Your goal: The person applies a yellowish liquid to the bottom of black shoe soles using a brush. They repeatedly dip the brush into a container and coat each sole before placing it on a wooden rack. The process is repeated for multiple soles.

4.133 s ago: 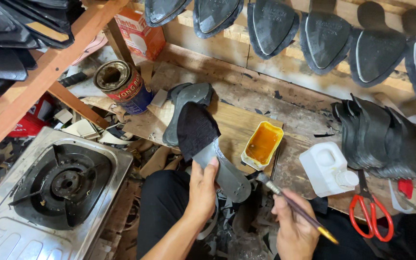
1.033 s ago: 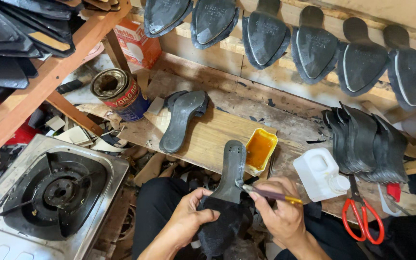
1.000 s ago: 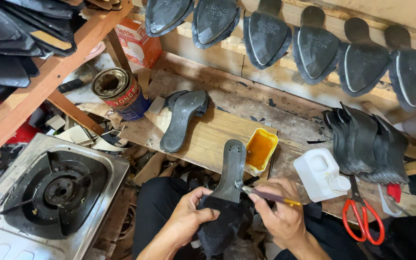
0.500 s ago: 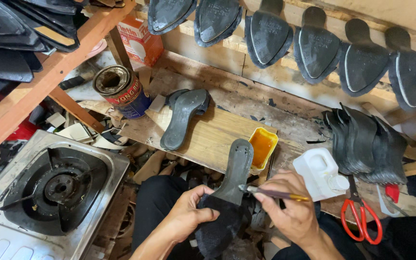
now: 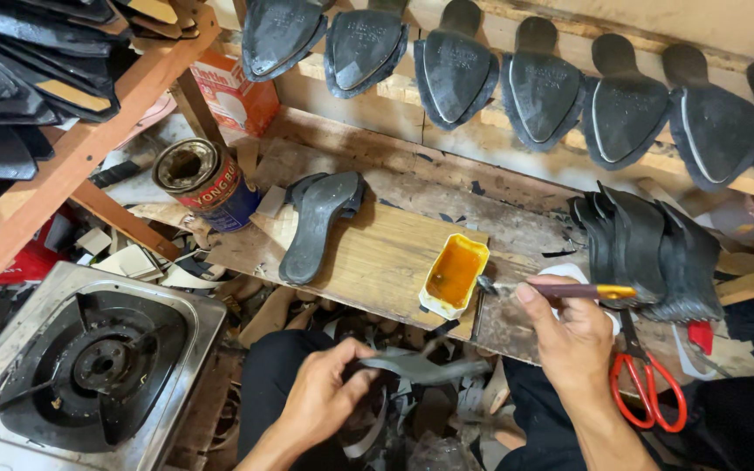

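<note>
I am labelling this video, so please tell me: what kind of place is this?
Probably a small shoemaking workshop: dark shoe soles line the wooden rack, and a tub of yellow glue sits by red scissors.

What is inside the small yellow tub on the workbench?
The yellow tub holds amber glue coating its floor and walls. The brush in the right hand has its tip at the rim. The depth is unclear.

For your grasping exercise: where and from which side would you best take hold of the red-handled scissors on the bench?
Probably by the red handle loops, from the near bench edge: the red-handled scissors lie flat, loops toward the person, blades partly hidden under the right hand.
</note>
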